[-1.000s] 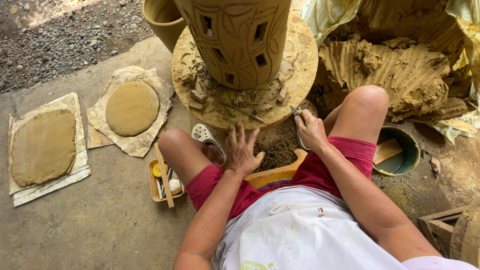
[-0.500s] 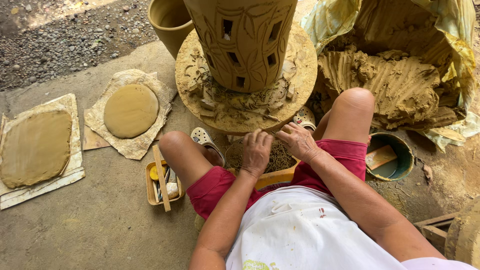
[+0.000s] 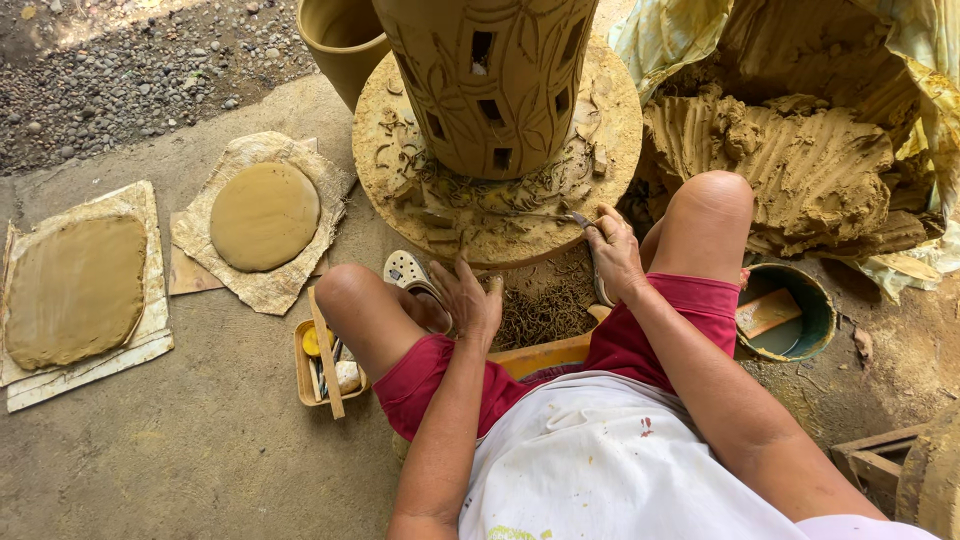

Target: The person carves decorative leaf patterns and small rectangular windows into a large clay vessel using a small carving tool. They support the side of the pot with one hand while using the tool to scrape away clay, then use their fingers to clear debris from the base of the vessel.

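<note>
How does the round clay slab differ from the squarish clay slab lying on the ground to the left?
The round clay slab is a smaller, neat disc, while the squarish clay slab is larger with rounded corners. The round one lies on ragged-edged sheets nearer the turntable; the squarish one lies on straight-edged sheets at the frame's left edge. Both are flat, smooth, tan clay, untouched by either hand.

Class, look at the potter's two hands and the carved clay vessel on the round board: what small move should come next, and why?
Probably lift the right hand, which holds a thin blade-like tool at the board's edge, up to the carved clay vessel. The tool is in grip but off the wall, and clay trimmings lie below. The left hand rests idle near the board's rim.
</note>
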